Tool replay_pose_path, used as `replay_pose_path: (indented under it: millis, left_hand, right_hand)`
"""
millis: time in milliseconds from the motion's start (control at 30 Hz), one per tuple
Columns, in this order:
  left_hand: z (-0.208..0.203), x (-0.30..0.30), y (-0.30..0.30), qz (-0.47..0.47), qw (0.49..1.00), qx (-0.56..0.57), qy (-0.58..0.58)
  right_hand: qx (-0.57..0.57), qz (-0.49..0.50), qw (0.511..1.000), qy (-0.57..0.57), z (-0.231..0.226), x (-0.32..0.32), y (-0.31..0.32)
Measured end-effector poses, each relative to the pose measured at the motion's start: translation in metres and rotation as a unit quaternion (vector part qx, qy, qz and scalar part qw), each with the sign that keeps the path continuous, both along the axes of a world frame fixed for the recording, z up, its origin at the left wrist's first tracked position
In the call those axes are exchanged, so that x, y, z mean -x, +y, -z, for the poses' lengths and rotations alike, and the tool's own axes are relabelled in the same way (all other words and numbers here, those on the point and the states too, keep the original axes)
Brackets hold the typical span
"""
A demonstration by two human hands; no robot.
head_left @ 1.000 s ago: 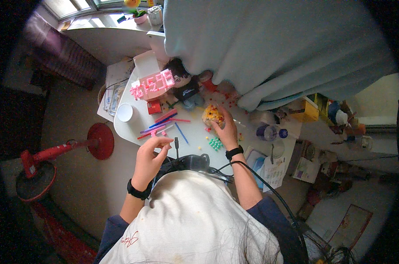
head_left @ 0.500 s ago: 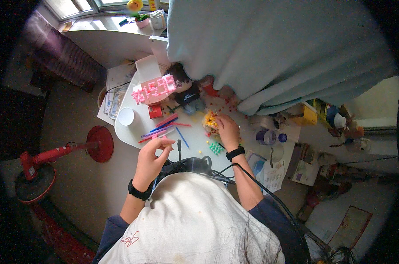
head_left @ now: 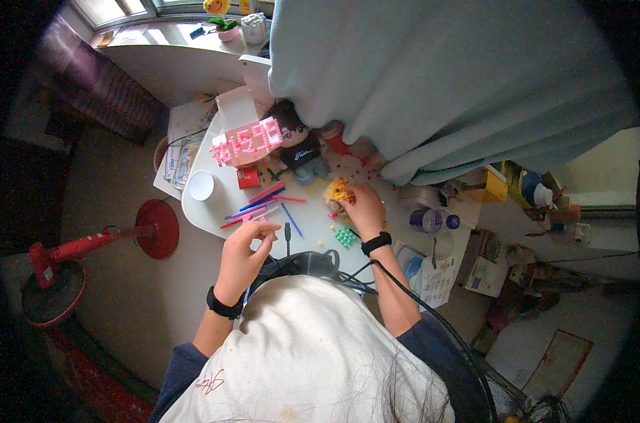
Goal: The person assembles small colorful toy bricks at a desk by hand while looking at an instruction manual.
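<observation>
Down on the yellow heap (head_left: 337, 190) now with the right hand (head_left: 368, 211), in from four o'clock, fingertips right at the pieces; cannot tell whether pinching one or merely touching. Over at eight o'clock, holding the left hand (head_left: 246, 248) up, thumb and forefinger nearly together; too small to tell whether gripping anything. Gently now: best, probably, to use fingertips only and press lightly, so as not to scatter the heap. Hold the left pinch steady, and clear of the cable tip (head_left: 288, 230) at two o'clock from it. Watch the green beadwork (head_left: 345, 237) at six: don't brush it with the wrist. Looking wider from the heap, spot loose strips (head_left: 251, 209) at nine, a white cup (head_left: 202, 185) farther out at nine, pink beadwork (head_left: 248, 143) at ten, and a bottle (head_left: 427, 221) between three and four.
</observation>
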State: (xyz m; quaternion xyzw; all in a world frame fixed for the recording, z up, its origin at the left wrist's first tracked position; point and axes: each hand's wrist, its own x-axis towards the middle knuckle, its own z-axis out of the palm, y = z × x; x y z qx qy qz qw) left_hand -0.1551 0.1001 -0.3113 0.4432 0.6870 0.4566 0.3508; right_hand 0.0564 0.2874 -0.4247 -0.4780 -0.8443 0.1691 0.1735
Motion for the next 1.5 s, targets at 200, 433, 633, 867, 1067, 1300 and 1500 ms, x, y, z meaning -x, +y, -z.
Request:
replay_pose_path:
  millis: [200,433,633,867,1067,1300,1500]
  left_hand:
    - [0.001,0.001,0.001,0.004,1.000,0.003,0.016]
    - [-0.001,0.000,0.005,0.012,0.999,0.004,0.034]
    - [0.002,0.001,0.008,0.015,0.999,-0.007,0.039]
    - [0.005,0.005,0.006,0.009,1.000,0.001,0.030]
    - [0.005,0.006,0.007,0.021,0.999,0.001,0.025]
    - [0.006,0.007,0.008,0.024,0.999,-0.010,0.046]
    - [0.003,0.008,0.006,0.024,0.998,-0.012,0.057]
  right_hand:
    - [0.026,0.007,0.999,-0.039,0.003,0.003,-0.001]
    - [0.020,0.006,1.000,-0.018,-0.006,0.011,-0.003]
    - [0.030,-0.002,0.998,-0.051,-0.001,0.013,-0.002]
    - [0.020,0.016,0.999,-0.022,0.001,0.006,-0.010]
    - [-0.018,0.011,1.000,-0.005,0.009,0.007,-0.010]
    - [0.020,0.023,1.000,-0.006,0.005,0.014,-0.010]
    - [0.044,-0.014,0.999,0.027,0.007,0.015,-0.007]
